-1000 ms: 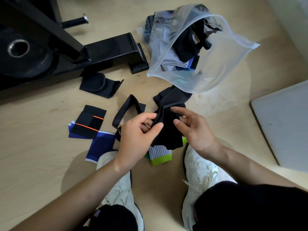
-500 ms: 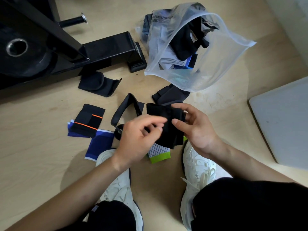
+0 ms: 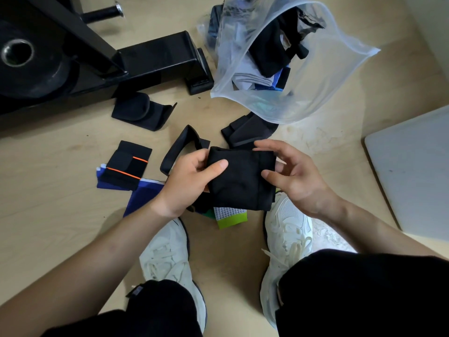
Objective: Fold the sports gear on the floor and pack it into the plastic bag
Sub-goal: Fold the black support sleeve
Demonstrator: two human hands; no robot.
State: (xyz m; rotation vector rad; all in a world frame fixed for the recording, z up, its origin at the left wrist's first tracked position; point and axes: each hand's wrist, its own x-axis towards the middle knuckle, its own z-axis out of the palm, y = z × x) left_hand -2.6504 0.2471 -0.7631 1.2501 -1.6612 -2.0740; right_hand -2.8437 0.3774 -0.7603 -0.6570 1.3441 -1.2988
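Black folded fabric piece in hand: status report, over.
Left hand grips black folded fabric piece, right hand holds its other edge. Piece not yet in clear plastic bag. Black folded wrap lies at bag's near edge.

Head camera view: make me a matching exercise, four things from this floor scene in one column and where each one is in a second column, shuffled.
Things
1. plastic bag
2. folded black cloth
3. orange-striped black band
4. green and white piece

Places
A. lying on a blue piece, to the left of the left hand
B. on the floor by the white shoes, partly under the folded black cloth
C. held between the left hand and the right hand
D. open beside the black frame, gear inside

Pairs: 1-D, 2-C, 3-A, 4-B
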